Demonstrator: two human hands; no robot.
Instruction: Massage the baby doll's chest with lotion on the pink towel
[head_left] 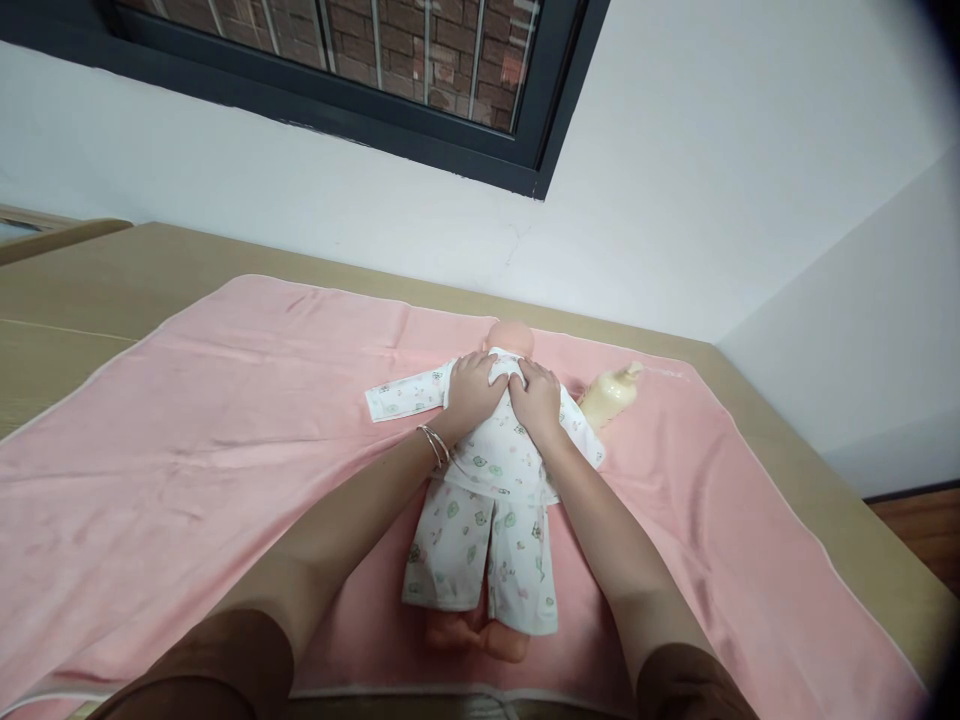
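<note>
A baby doll (pixel 511 337) lies on its back on a pink towel (pixel 225 440), head away from me, dressed in a white printed shirt (pixel 499 450) and matching trousers (pixel 480 560). My left hand (pixel 474 390), with thin bangles on its wrist, rests on the doll's chest and pinches the shirt at the collar. Close beside it, my right hand (pixel 536 398) grips the other side of the collar. Both hands have their fingers curled on the cloth. The doll's bare feet (pixel 480 635) stick out of the trousers near me.
A cream feeding bottle (pixel 611 393) lies on the towel just right of the doll's shoulder. The towel covers a tan wooden table (pixel 825 480) set against a white wall, with a barred window above. Wooden floor shows at the far right.
</note>
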